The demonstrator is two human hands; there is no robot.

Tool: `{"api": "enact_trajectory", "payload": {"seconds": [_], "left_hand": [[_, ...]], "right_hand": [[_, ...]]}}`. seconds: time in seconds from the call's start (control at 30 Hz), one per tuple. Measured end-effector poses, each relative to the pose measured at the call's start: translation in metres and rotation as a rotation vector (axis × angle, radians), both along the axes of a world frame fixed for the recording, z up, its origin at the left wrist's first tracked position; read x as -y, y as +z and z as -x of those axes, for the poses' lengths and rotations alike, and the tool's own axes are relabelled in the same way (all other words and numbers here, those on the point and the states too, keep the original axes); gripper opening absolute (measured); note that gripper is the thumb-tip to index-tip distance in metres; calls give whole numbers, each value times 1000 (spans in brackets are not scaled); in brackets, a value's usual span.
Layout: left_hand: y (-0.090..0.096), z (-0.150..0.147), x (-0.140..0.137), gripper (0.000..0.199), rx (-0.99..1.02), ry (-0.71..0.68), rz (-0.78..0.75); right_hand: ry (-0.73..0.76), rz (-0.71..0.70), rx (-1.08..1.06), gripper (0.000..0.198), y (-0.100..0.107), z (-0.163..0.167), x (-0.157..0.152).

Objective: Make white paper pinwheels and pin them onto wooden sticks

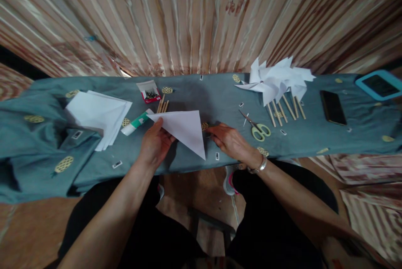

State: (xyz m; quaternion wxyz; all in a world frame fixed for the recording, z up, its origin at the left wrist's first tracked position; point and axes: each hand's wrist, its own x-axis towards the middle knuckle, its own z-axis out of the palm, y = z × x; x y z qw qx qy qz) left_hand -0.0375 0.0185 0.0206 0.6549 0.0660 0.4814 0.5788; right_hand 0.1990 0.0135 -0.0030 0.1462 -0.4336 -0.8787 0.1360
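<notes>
white folded paper, teal patterned tablecloth, green-handled scissors

Scissors, pinwheels, a phone, paper stack, glue stick and pin box lie on the counter.
</notes>
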Motion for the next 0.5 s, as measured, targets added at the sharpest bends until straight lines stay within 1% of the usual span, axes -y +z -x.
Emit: {"api": "enact_trajectory", "payload": {"seconds": [0.07,0.13,0.2,0.23,0.3,0.37,0.43,0.5], "left_hand": [[0,-2,1,19,11,-14,13],[0,-5,2,19,13,-21,35],[1,-8,5,20,23,-46,59],[1,-10,6,19,31,-64,69],[1,-14,7,19,50,-108,80],[1,-17,8,20,65,-131,86],[0,-20,9,20,72,-139,92],[0,-22,9,22,71,-156,100]], "right_hand": [[-132,-69,99,31,8,-18,-6],[-339,-180,220,34,16,-38,-9],[-426,-244,230,41,22,-50,-7],[-426,-285,201,45,24,-51,-4],[-322,-307,84,54,23,-42,8],[-202,-277,25,61,21,-25,21],[-72,-280,10,62,18,-6,33],[20,-288,34,59,16,7,42]]}}
